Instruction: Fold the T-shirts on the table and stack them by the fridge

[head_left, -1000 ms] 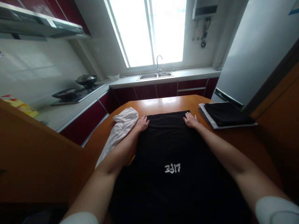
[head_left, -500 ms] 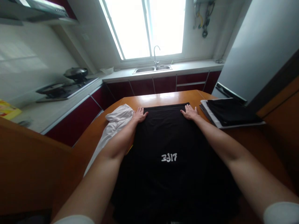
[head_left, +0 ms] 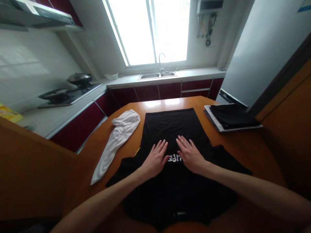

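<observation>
A black T-shirt [head_left: 170, 124] lies spread on the wooden table [head_left: 160, 104], its hem at the far side and its neck nearest me. Both sleeves stick out to the sides. My left hand [head_left: 156, 158] rests flat on the shirt, just left of its white lettering [head_left: 173, 158]. On the other side of the lettering, my right hand [head_left: 190, 154] also lies flat, covering part of it. The fingers of both hands are stretched out, and neither hand grips the cloth.
A crumpled white garment [head_left: 118, 139] lies on the table's left. At the right is a stack of folded clothes [head_left: 233, 117], black on top. Beyond the table are a sink [head_left: 150, 76] and a stove with pans [head_left: 79, 78]; a fridge [head_left: 262, 48] stands at the right.
Both hands have left the shirt's far hem corners and come back toward me, closer together, onto its middle by the lettering. The shirt's sleeves and neck now show.
</observation>
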A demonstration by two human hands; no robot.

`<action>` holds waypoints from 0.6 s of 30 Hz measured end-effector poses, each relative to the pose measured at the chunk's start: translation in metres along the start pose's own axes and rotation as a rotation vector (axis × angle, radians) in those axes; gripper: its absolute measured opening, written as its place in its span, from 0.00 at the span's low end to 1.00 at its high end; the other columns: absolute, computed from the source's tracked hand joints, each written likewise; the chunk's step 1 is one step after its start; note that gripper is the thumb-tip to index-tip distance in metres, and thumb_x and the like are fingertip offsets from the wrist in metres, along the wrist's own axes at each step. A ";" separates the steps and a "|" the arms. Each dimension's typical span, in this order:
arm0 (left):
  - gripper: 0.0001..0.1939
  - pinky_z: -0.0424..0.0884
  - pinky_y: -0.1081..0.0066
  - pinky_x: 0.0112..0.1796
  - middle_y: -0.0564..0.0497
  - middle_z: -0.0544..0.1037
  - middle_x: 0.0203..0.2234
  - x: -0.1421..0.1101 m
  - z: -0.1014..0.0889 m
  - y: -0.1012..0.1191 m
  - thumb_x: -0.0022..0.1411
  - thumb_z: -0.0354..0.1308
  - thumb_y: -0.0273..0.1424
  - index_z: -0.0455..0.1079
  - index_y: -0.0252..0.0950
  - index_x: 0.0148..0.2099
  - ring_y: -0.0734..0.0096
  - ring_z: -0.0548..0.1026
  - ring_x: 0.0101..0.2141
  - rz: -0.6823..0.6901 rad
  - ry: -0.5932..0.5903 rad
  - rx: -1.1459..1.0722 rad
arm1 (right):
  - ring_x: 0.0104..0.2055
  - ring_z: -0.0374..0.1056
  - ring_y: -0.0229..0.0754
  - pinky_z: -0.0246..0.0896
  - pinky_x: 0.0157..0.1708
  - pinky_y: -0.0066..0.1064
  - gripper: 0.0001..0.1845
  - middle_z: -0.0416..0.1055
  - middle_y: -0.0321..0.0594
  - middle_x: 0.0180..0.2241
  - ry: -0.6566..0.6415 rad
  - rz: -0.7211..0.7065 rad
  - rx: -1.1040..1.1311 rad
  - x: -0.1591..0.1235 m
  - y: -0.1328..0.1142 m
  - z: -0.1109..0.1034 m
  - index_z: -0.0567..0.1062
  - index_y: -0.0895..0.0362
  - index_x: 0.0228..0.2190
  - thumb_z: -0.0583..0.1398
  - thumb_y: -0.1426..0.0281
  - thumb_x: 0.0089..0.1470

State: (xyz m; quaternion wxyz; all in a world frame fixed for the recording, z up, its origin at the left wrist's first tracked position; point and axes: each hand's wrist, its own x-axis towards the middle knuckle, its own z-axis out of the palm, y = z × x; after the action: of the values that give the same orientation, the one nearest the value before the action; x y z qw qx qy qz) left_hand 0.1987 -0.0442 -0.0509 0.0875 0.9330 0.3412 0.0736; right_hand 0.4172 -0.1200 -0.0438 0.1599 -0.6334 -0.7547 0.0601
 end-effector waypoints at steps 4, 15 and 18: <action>0.34 0.52 0.45 0.66 0.48 0.47 0.72 -0.061 -0.001 0.028 0.73 0.47 0.43 0.40 0.49 0.75 0.56 0.45 0.71 0.084 -0.033 -0.033 | 0.74 0.36 0.49 0.38 0.70 0.53 0.34 0.39 0.38 0.72 -0.047 -0.069 0.056 -0.080 -0.022 0.003 0.48 0.49 0.71 0.48 0.65 0.67; 0.30 0.48 0.45 0.67 0.51 0.49 0.72 -0.085 -0.019 0.053 0.74 0.46 0.45 0.48 0.52 0.74 0.57 0.45 0.71 0.175 -0.025 -0.035 | 0.73 0.40 0.50 0.40 0.69 0.54 0.31 0.45 0.44 0.71 0.010 0.016 0.008 -0.120 -0.032 0.009 0.57 0.54 0.69 0.46 0.59 0.69; 0.31 0.48 0.43 0.66 0.48 0.48 0.72 -0.076 -0.012 0.045 0.73 0.46 0.47 0.48 0.49 0.74 0.54 0.44 0.71 0.079 -0.039 -0.005 | 0.74 0.40 0.51 0.38 0.69 0.54 0.31 0.45 0.46 0.71 0.004 0.105 -0.036 -0.116 -0.027 0.012 0.58 0.57 0.68 0.47 0.60 0.68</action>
State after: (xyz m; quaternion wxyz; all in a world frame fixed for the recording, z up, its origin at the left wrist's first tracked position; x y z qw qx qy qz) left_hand 0.1670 -0.1262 -0.0359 0.0936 0.9467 0.3022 0.0598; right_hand 0.4055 -0.2370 -0.0669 0.1467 -0.6750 -0.7211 0.0536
